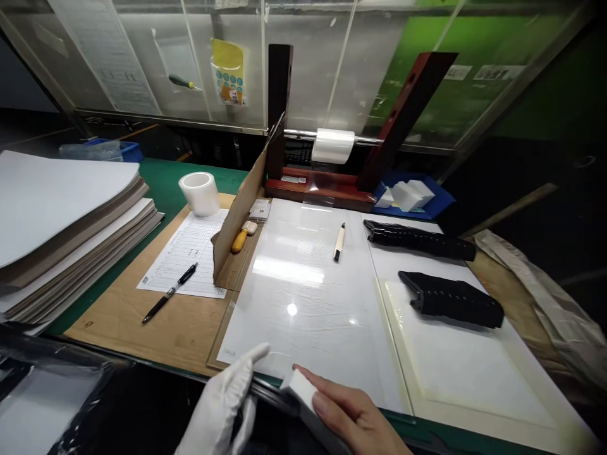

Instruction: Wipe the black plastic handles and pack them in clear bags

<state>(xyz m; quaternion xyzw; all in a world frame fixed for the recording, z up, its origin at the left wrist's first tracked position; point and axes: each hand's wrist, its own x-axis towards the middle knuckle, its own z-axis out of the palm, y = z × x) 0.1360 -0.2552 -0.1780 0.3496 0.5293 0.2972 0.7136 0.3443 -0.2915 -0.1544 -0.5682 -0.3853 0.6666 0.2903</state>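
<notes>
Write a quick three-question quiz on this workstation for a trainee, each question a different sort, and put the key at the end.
1. Multiple choice: what does the bare right hand hold?
A) a screwdriver
B) a white block
C) a roll of tape
2. True or false: the black pen lies across the edge of the printed sheet.
3. Count: how many long black parts lie toward the right of the picture, apart from the hands?

Key: 1. B; 2. True; 3. Two.
</notes>
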